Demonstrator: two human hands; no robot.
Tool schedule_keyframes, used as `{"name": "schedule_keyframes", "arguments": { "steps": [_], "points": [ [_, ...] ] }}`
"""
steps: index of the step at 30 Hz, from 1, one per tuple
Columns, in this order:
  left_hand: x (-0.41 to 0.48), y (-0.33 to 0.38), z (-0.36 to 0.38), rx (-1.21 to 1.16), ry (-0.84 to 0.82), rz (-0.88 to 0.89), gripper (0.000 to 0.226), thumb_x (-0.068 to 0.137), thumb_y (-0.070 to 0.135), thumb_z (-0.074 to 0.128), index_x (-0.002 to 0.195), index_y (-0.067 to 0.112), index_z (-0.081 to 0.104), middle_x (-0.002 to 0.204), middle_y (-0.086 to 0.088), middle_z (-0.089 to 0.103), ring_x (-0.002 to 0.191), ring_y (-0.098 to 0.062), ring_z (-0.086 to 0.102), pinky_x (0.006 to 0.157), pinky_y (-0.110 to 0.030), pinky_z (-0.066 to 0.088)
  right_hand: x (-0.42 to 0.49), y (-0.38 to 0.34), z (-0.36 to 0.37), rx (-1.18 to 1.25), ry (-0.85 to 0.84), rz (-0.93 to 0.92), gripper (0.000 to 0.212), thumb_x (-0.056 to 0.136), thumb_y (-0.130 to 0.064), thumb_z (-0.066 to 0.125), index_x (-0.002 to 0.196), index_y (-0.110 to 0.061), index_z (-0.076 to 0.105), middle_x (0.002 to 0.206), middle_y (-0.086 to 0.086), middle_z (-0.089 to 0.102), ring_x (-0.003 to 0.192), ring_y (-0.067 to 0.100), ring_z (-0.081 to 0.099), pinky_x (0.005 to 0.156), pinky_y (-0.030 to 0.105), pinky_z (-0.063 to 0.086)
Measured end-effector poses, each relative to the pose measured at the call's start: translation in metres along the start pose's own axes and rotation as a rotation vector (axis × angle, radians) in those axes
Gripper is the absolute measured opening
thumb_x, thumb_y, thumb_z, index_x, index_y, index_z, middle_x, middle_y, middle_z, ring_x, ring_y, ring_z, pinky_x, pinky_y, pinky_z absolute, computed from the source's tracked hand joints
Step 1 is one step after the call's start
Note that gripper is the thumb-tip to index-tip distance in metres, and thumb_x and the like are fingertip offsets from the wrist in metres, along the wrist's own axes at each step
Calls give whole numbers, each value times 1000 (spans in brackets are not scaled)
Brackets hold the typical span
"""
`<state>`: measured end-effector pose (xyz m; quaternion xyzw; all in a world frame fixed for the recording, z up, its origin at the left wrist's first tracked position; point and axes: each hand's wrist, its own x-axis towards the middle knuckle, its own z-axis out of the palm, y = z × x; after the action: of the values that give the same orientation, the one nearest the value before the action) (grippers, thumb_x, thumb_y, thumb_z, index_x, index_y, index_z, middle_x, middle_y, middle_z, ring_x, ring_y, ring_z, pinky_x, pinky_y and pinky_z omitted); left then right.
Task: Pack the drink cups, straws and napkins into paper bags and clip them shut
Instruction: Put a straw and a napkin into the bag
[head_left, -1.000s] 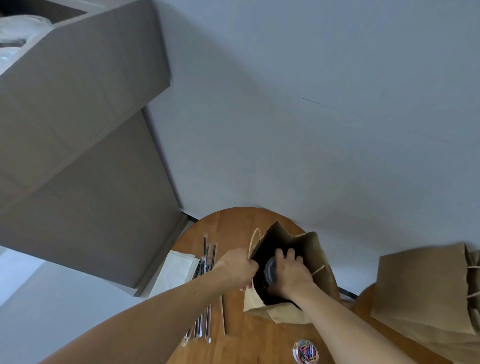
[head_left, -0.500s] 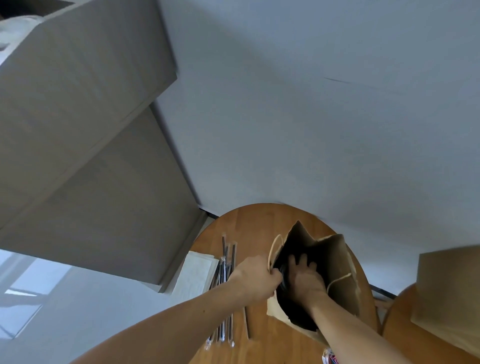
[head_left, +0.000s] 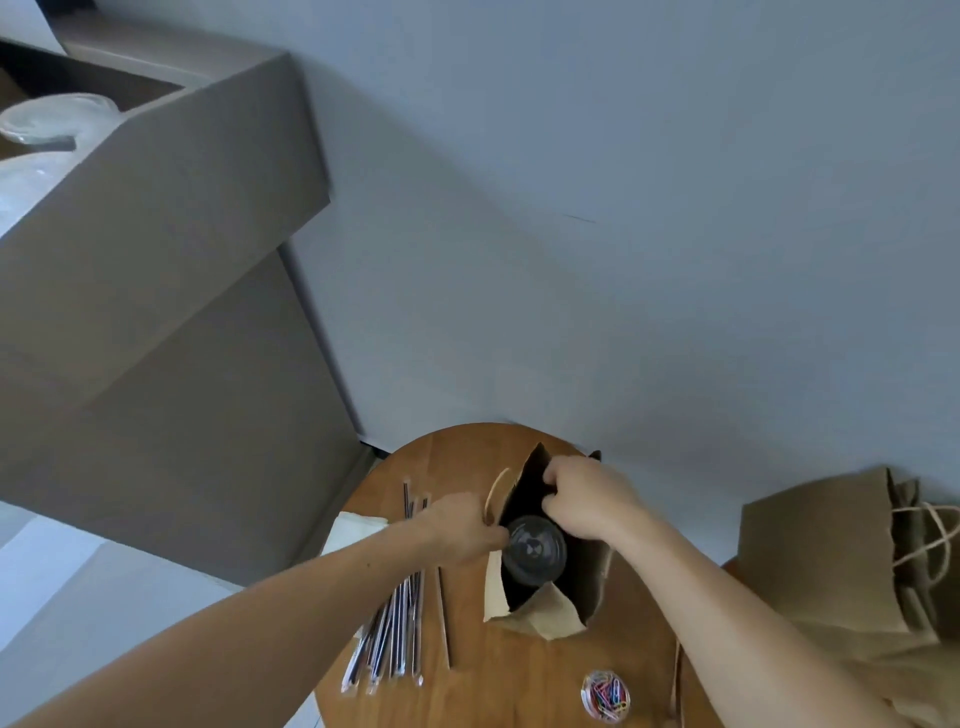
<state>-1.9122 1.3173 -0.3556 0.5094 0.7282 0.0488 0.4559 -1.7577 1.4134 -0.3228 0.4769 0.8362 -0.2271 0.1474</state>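
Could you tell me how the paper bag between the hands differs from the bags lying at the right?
The open bag stands upright, mouth spread; the flat bags lie folded flat. A lidded cup sits in the open bag; none shows in the flat bags. The left hand and right hand grip the open bag's rim; the flat bags lie untouched. Both are brown paper with handles.

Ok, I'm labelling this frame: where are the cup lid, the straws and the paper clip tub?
cup lid (head_left: 535, 548): head view, centre of the clear lid.
straws (head_left: 397, 623): head view, middle of the bundle.
paper clip tub (head_left: 605, 696): head view, middle of its top.
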Motion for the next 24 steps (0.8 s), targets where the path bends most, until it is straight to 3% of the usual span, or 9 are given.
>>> {"name": "schedule_keyframes", "arguments": {
  "steps": [2, 5, 8, 11, 13, 15, 19, 22, 24],
  "points": [
    [-10, 1, -12, 64, -54, 40, 32, 88, 39, 63, 106, 12, 59, 105, -9, 65, 91, -22, 61, 80, -33, 50, -10, -2, -24, 65, 87, -2, 12, 91, -17, 49, 99, -17, 58, 88, 0, 59, 73, 17, 57, 60, 32, 47],
    [-19, -5, -32, 135, -66, 66, 58, 88, 37, 65, 138, 17, 46, 128, -3, 58, 109, -19, 55, 89, -28, 43, -16, -16, -40, 165, 227, -10, 27, 93, -16, 48, 115, -17, 64, 117, 3, 65, 107, 24, 60, 88, 33, 49],
    [-18, -21, -50, 125, 45, 45, 53, 89, 29, 61, 138, 15, 48, 127, -9, 59, 102, -23, 62, 85, -34, 53, -15, -43, -37, 279, 339, -52, 30, 95, -20, 47, 121, -21, 64, 125, -2, 64, 114, 20, 58, 85, 24, 41],
    [-14, -49, -67, 107, 135, 25, 31, 89, 23, 56, 118, 12, 61, 113, -14, 67, 98, -30, 66, 78, -37, 54, -8, -77, -17, 381, 330, -91, 27, 98, -23, 46, 117, -19, 65, 114, -1, 66, 99, 18, 61, 76, 23, 42],
    [-12, -72, -76, 124, 158, 4, 16, 86, 21, 54, 93, 13, 65, 95, -9, 71, 81, -22, 66, 76, -40, 56, 2, -99, 6, 390, 247, -110, 24, 99, -23, 45, 108, -16, 66, 100, -2, 66, 80, 11, 58, 63, 23, 43],
    [-9, -97, -82, 97, 166, -17, 18, 83, 24, 50, 81, 14, 65, 86, -5, 70, 72, -17, 59, 73, -36, 51, 17, -118, 36, 381, 131, -94, 27, 98, -22, 44, 93, -12, 68, 81, 1, 68, 60, 7, 54, 48, 21, 37],
    [0, -146, -79, 47, 171, -106, 28, 91, 27, 47, 104, 10, 66, 97, -2, 62, 84, -19, 54, 82, -37, 51, 46, -141, 113, 458, -79, 24, 39, 93, -21, 48, 55, -16, 52, 47, -5, 46, 34, 4, 38, 39, 20, 29],
    [14, -184, -68, 13, 157, -188, 20, 94, 22, 45, 101, 15, 61, 102, -5, 62, 87, -22, 57, 79, -32, 49, 67, -158, 175, 459, -164, 92, 37, 91, -29, 53, 56, -22, 46, 47, -7, 42, 32, 5, 36, 40, 22, 31],
    [21, -206, -61, -39, 163, -221, 28, 95, 18, 46, 118, 15, 62, 115, -2, 64, 95, -18, 58, 78, -25, 48, 80, -168, 209, 448, -194, 137, 38, 90, -32, 54, 56, -19, 43, 48, -5, 40, 37, 8, 38, 44, 23, 32]
  ]
}}
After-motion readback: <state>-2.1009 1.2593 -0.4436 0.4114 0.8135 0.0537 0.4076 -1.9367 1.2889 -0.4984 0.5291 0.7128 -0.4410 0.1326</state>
